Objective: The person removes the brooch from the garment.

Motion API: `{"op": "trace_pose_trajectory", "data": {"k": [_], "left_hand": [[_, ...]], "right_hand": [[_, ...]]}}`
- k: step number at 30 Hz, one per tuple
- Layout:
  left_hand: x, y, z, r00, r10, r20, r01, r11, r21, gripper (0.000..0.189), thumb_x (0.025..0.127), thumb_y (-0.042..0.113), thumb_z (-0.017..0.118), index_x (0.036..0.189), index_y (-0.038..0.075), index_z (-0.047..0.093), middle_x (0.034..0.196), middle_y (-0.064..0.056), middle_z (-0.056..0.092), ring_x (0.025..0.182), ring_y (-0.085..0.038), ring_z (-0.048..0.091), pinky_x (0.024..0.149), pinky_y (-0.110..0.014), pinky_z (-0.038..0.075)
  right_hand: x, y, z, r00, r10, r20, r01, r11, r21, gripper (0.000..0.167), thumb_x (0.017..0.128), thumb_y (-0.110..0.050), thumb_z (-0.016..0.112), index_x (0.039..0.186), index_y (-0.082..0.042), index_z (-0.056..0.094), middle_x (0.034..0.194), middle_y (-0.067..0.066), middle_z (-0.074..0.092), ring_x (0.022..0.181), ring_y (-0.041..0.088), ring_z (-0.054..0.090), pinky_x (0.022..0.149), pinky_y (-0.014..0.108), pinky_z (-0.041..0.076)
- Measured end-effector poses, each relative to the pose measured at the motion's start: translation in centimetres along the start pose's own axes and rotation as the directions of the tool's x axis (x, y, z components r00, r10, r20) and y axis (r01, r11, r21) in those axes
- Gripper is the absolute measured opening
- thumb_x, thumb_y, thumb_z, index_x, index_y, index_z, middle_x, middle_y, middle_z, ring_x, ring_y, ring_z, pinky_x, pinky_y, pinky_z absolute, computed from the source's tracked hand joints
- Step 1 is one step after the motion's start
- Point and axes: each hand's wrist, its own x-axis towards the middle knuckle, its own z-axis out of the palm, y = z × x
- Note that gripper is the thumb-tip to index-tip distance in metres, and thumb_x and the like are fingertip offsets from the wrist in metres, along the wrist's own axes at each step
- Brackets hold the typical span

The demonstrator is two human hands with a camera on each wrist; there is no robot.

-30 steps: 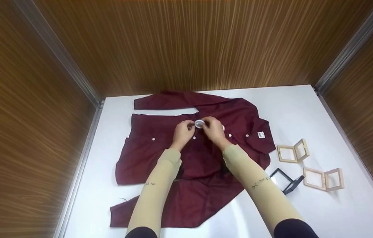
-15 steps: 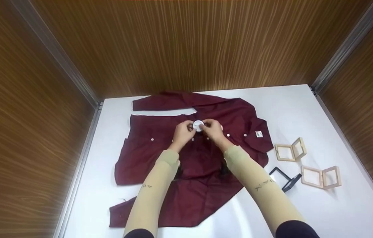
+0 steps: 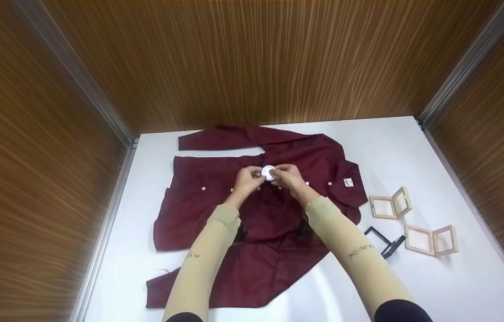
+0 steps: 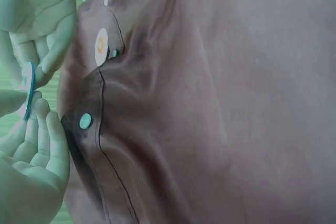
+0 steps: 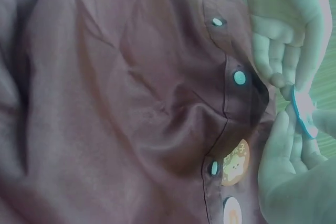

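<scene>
A round white badge [image 3: 268, 173] is pinched at its edges between my two hands, above the shirt front. My left hand [image 3: 247, 180] holds its left side, and my right hand [image 3: 290, 178] grips the right side with the thumb over its face. Both wrist views show the badge [image 4: 29, 90] edge-on, with a blue rim. Beneath lies a dark red buttoned shirt [image 3: 189, 214], collar to the right. On its front, the right wrist view shows a bear-patterned badge [image 5: 235, 162] and a second white-and-orange badge [image 5: 232, 211] beside the white buttons.
Right of the collar, two pale wooden hinged frames [image 3: 396, 208] stand unfolded on the white table [image 3: 448, 286]. A black hinged frame [image 3: 392, 246] lies nearer, partly behind my right sleeve. Wood-grain panels [image 3: 252, 62] enclose the back and sides.
The badge has turned from its grey, metallic-looking side to a white face towards the head camera. Both hands have kept hold of it and sit slightly lower in view.
</scene>
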Motion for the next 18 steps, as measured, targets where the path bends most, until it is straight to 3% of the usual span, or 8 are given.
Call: {"op": "trace_pose_trajectory", "data": {"k": [4, 11, 18], "left_hand": [[-0.4, 0.4, 0.1, 0.999, -0.041, 0.005, 0.041, 0.996, -0.074, 0.031, 0.087, -0.006, 0.071, 0.116, -0.016, 0.072, 0.091, -0.016, 0.075, 0.065, -0.002, 0.058, 0.054, -0.015, 0.052], [-1.3, 0.8, 0.1, 0.998, -0.053, -0.021, 0.051, 0.995, -0.081, 0.03, 0.085, -0.007, 0.071, 0.114, -0.016, 0.073, 0.094, -0.022, 0.078, 0.067, -0.003, 0.06, 0.061, -0.014, 0.053], [-2.1, 1.1, 0.3, 0.997, -0.065, -0.035, 0.06, 0.991, -0.12, 0.029, 0.085, -0.007, 0.071, 0.113, -0.016, 0.073, 0.091, -0.017, 0.076, 0.07, -0.005, 0.063, 0.069, -0.017, 0.058]], "right_hand": [[-0.4, -0.2, -0.1, 1.0, 0.021, 0.018, -0.022, 1.0, 0.017, 0.012, 0.097, -0.003, 0.064, 0.107, 0.005, 0.064, 0.071, -0.005, 0.062, 0.059, 0.004, 0.059, 0.056, 0.017, 0.054], [-1.4, -0.7, 0.1, 0.998, 0.044, 0.033, -0.046, 0.997, 0.057, 0.007, 0.096, -0.001, 0.064, 0.102, 0.003, 0.063, 0.072, -0.004, 0.062, 0.06, 0.004, 0.06, 0.06, 0.016, 0.057], [-1.9, -0.4, 0.0, 0.996, 0.082, 0.026, -0.085, 0.99, 0.11, 0.011, 0.097, 0.0, 0.065, 0.107, 0.005, 0.064, 0.073, -0.002, 0.063, 0.061, 0.004, 0.06, 0.065, 0.017, 0.061]]}}
